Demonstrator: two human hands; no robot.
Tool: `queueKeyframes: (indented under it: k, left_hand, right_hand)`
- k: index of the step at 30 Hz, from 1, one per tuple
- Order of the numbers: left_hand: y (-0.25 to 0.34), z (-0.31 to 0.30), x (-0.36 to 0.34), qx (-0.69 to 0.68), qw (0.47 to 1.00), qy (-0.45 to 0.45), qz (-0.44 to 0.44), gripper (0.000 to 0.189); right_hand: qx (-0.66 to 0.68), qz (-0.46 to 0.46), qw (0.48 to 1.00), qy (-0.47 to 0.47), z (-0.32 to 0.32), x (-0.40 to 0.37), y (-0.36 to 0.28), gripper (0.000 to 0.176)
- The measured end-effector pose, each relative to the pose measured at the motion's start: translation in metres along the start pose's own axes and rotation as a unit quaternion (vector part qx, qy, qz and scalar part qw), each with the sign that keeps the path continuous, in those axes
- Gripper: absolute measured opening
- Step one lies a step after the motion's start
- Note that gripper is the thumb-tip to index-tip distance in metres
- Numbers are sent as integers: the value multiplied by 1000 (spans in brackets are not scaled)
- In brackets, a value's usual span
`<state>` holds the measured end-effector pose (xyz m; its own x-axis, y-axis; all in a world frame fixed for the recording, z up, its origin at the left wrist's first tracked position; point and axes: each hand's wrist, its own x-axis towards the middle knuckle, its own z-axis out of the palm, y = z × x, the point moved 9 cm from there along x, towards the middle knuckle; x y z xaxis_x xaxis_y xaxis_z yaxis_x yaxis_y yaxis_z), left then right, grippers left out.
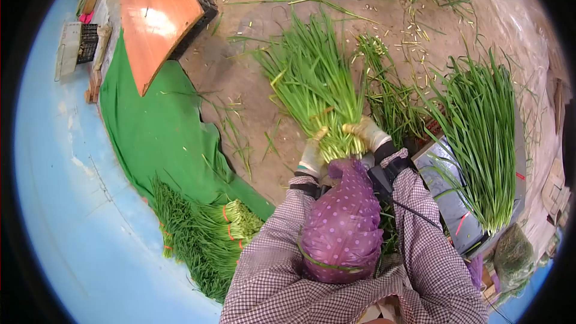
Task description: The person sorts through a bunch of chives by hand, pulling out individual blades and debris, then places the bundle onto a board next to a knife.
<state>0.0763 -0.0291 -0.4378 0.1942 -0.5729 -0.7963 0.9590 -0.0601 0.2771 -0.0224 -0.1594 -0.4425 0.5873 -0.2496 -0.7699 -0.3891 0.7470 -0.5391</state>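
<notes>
A large bunch of long green leafy stalks is held between my two gloved hands, its pale stem ends toward me and its leaves fanned out ahead. My left hand closes round the bunch's left side near the stem ends. On the right side, my right hand grips the same bunch. Just below the stem ends lies a purple dotted cloth over my lap. To the right, another pile of long green stalks rests on a grey metal surface.
A green cloth spreads at the left, with banded bundles at its lower end. An orange board sits on a black crate at upper left. Loose stalks and cut bits litter the floor.
</notes>
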Motion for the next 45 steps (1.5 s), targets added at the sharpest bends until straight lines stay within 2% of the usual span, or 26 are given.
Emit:
queueKeyframes:
  k: [2, 5, 6, 7, 8, 9, 10, 13, 14, 16, 18, 21, 23, 25, 27, 28, 31, 32, 33, 35, 36, 39, 41, 42, 44, 45]
  left_hand:
    - [4, 3, -6, -48, 998, -1, -36, 36]
    - [5, 27, -18, -68, 997, -5, -48, 36]
    - [-3, 27, -13, -68, 996, -20, -51, 34]
    - [-11, 26, -5, -68, 996, -36, -55, 32]
    - [-25, -6, 20, -22, 1000, -13, -18, 26]
    - [-23, 4, 10, -21, 999, -11, -34, 27]
    - [-19, 15, 0, -21, 998, -11, -50, 28]
    - [-15, 19, 5, -21, 999, 4, -37, 25]
    - [-15, 5, 15, -3, 1000, 17, -18, 25]
    - [-5, -12, 21, 46, 997, 47, 31, 26]
    - [10, -22, 10, 43, 997, 63, 22, 27]
    - [7, -44, 9, -26, 998, 45, -22, 28]
    - [-1, -41, 11, -68, 997, 12, -24, 29]
    - [-4, -7, -2, -49, 997, -33, -55, 28]
    - [-7, 10, -3, 8, 998, -32, -50, 26]
    - [-2, 15, -5, 20, 999, -13, -37, 23]
    - [15, -16, -11, 45, 998, 22, -48, 24]
    - [7, -66, 3, 61, 992, 107, -26, 25]
    - [7, -91, 22, 70, 982, 175, 7, 26]
    - [8, -84, 13, 75, 983, 165, -4, 39]
    - [7, -81, 8, 80, 983, 163, -13, 45]
    - [38, -56, -10, 53, 985, 134, 95, 62]
    - [85, -29, -63, 148, 947, 236, 162, 68]
    - [120, -20, -68, 197, 919, 210, 269, 61]
    - [157, 17, -107, 261, 853, 149, 427, 49]
    - [184, 89, -182, 273, 823, 117, 484, 45]
  right_hand:
    - [82, 9, 995, 50, -4, -12, -19, 34]
    - [96, 18, 995, 34, 2, -3, 0, 32]
    - [74, 45, 996, 24, 7, -8, 2, 43]
    - [47, 20, 998, 25, 17, -9, -3, 45]
    - [20, -5, 999, 26, 25, -8, -1, 47]
    - [-7, -27, 999, 29, 27, -5, 5, 49]
    - [-85, 1, 995, 51, 18, -3, 15, 57]
    - [0, 9, 999, -48, 33, -13, 12, 60]
    - [59, 53, 996, -38, 32, -13, 20, 55]
    - [53, -5, 998, 18, 17, -3, 16, 48]
    - [53, -90, 991, 83, 5, -6, -7, 36]
    - [162, 7, 986, 41, 7, -27, -17, 23]
    - [118, 22, 992, 41, 11, -30, -22, 20]
    - [73, 9, 996, 41, 13, -29, -26, 19]
    - [24, -36, 998, 40, 24, -34, -47, 21]
    - [74, -35, 997, 13, 31, -41, -55, 22]
    - [78, -95, 992, -14, 53, -89, -134, 23]
    - [39, -121, 992, -22, 61, -117, -168, 24]
    - [-9, -196, 979, -44, 71, -156, -218, 23]
    - [35, -183, 979, -85, 76, -172, -225, 23]
    - [16, -185, 980, -69, 69, -169, -221, 23]
    - [2, -183, 983, -33, 68, -180, -214, 23]
    - [38, -176, 983, -25, 72, -212, -219, 23]
    - [48, -190, 978, -67, 77, -224, -223, 23]
    - [5, -209, 978, 23, 56, -229, -215, 22]
    - [-17, -222, 972, 69, 45, -229, -216, 21]
